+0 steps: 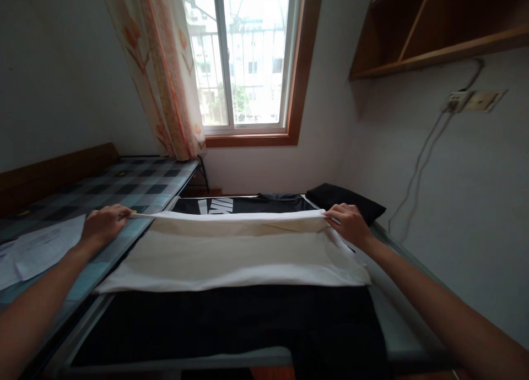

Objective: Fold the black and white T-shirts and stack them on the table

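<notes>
A white cloth (243, 253) is stretched between my two hands over a black garment (231, 319) on a table (405, 325). My left hand (108, 221) pinches the cloth's upper left corner, fingers closed. Its upper right corner is pinched in my right hand (345, 220). The cloth's far edge looks raised and taut, while its near edge lies across the black fabric. Behind it, part of a black garment with white lettering (221, 206) shows.
A black cushion-like item (346, 199) sits at the table's far right. On the left stands a bed with a checked cover (140, 176) and white papers (45, 248). A curtain (165, 71) hangs by the window. Cables (419, 165) run down the right wall below a wooden shelf (438, 49).
</notes>
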A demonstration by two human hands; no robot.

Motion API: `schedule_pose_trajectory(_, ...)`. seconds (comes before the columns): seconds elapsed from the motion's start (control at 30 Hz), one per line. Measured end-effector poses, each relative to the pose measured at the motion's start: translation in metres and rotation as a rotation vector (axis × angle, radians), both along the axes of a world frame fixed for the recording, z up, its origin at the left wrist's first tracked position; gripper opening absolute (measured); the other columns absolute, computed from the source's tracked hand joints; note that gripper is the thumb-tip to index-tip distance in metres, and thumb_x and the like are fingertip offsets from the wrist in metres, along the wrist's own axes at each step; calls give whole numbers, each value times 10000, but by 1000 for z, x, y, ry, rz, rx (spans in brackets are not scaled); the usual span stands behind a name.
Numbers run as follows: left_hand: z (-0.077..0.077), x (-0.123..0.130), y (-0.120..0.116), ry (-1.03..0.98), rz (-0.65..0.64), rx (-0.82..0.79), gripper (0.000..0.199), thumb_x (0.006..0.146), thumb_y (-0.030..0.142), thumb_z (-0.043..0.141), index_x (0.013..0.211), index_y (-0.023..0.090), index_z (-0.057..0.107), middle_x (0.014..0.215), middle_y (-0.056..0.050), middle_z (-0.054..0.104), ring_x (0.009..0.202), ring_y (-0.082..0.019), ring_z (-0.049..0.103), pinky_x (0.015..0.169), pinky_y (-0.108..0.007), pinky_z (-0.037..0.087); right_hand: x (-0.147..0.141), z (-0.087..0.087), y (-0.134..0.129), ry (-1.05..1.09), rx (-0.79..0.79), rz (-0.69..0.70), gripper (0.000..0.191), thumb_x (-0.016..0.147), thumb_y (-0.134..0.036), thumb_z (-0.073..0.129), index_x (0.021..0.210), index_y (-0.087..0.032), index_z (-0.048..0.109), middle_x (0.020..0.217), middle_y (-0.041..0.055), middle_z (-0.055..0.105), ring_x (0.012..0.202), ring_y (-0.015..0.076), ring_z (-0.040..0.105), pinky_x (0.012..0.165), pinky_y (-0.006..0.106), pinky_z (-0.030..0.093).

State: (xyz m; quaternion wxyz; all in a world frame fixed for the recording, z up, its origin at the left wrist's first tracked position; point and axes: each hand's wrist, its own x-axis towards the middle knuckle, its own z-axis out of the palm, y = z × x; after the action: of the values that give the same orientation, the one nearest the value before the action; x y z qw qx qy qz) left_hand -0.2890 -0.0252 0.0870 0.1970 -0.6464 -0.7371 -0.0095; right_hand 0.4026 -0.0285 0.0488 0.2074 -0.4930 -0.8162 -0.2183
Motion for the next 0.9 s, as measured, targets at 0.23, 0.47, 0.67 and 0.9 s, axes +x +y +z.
schedule_pose_trajectory(0.23, -26, -4, -15, -47, -228, -205, 169, 828, 212, 541, 881, 231, 700, 1039, -4, 692, 1045, -188, 560, 868, -269, 341, 5, -29, -21, -23, -184, 168, 190, 886, -231, 525, 902, -215, 714, 901, 65, 672, 858, 205, 571, 806, 340, 390)
schedule_pose_trajectory(0.47, -39, 0, -26, -86, -228, -97, 210, 799, 274, 530, 928, 241, 693, 1038, -14, 698, 1029, -222, 575, 837, -315, 394, 10, -23, -21, 36, -161, 121, 190, 870, -275, 545, 902, -205, 719, 907, 80, 681, 853, 210, 593, 791, 344, 421)
schedule_pose_trajectory(0.67, -33, 80, -15, -193, -520, 73, 296, 848, 385, 472, 955, 206, 682, 1003, -65, 692, 954, -238, 615, 857, -362, 432, 6, -18, -25, 7, -244, 30, 220, 883, -269, 530, 975, -219, 724, 852, 63, 678, 758, 181, 606, 740, 313, 412)
schedule_pose_trajectory(0.9, -54, 239, -26, -226, -920, 58, 190, 874, 295, 524, 972, 218, 667, 975, -59, 667, 889, -201, 603, 821, -343, 451, -7, -27, -37, -20, -260, -131, 229, 900, -252, 519, 993, -237, 728, 918, 57, 687, 809, 185, 616, 756, 306, 379)
